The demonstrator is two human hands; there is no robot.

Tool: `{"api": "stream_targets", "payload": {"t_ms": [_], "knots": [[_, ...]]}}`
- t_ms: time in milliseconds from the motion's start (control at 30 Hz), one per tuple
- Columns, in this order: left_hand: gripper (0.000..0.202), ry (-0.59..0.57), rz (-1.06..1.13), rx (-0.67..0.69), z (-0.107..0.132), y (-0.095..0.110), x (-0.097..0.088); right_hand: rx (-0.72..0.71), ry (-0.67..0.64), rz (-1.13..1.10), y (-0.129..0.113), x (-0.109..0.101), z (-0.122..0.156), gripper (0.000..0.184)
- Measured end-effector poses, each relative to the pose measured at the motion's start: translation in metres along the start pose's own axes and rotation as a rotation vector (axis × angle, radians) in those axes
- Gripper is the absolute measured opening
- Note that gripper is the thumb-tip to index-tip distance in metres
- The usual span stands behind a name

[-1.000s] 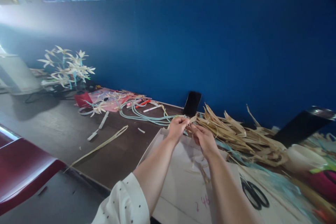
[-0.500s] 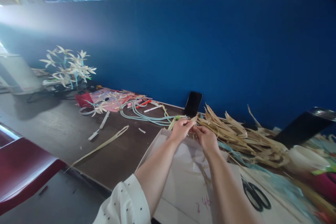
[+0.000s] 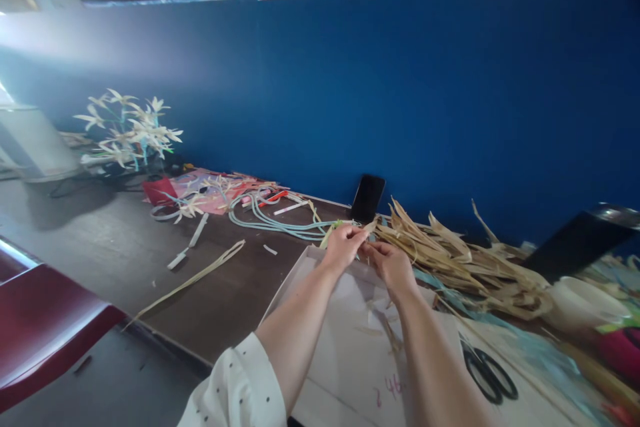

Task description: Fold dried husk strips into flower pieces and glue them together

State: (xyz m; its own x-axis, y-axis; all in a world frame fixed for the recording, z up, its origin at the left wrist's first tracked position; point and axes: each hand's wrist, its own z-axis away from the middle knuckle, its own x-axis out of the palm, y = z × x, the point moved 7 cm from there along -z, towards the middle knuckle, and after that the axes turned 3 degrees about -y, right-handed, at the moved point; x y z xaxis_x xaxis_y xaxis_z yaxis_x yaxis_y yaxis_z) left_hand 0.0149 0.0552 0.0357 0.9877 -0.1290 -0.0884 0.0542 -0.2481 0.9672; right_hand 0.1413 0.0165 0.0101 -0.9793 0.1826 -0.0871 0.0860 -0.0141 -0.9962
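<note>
My left hand (image 3: 343,245) and my right hand (image 3: 391,265) are close together above a shallow white cardboard box (image 3: 350,340). Both pinch a small piece of dried straw-coloured leaf (image 3: 369,227) between fingers and thumbs. Just behind and to the right of the hands lies a pile of dried leaf strips (image 3: 450,260). A few leaf scraps (image 3: 383,327) lie in the box below my wrists.
A dark phone (image 3: 367,197) leans on the blue wall. Pale green cords (image 3: 270,220), a long leaf strip (image 3: 193,277), white sticks and pink paper lie on the brown table. Straw flowers (image 3: 133,133) stand far left. Black scissors (image 3: 490,373) and a white bowl (image 3: 580,303) sit right.
Both hands have stayed together over the box, shifting slightly as the fingers work the leaf piece. Nothing else moved.
</note>
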Motion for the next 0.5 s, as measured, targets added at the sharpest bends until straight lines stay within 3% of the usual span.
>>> {"api": "stream_targets", "payload": {"t_ms": [267, 500], "knots": [[0.019, 0.034, -0.036, 0.019, -0.0040, -0.0053, -0.0021, -0.023, -0.084, -0.009, -0.0033, 0.0042, 0.0025, 0.047], [0.019, 0.030, -0.063, 0.020, -0.0011, -0.0014, -0.0006, -0.038, 0.007, 0.057, 0.0001, -0.0018, -0.0041, 0.043]]}}
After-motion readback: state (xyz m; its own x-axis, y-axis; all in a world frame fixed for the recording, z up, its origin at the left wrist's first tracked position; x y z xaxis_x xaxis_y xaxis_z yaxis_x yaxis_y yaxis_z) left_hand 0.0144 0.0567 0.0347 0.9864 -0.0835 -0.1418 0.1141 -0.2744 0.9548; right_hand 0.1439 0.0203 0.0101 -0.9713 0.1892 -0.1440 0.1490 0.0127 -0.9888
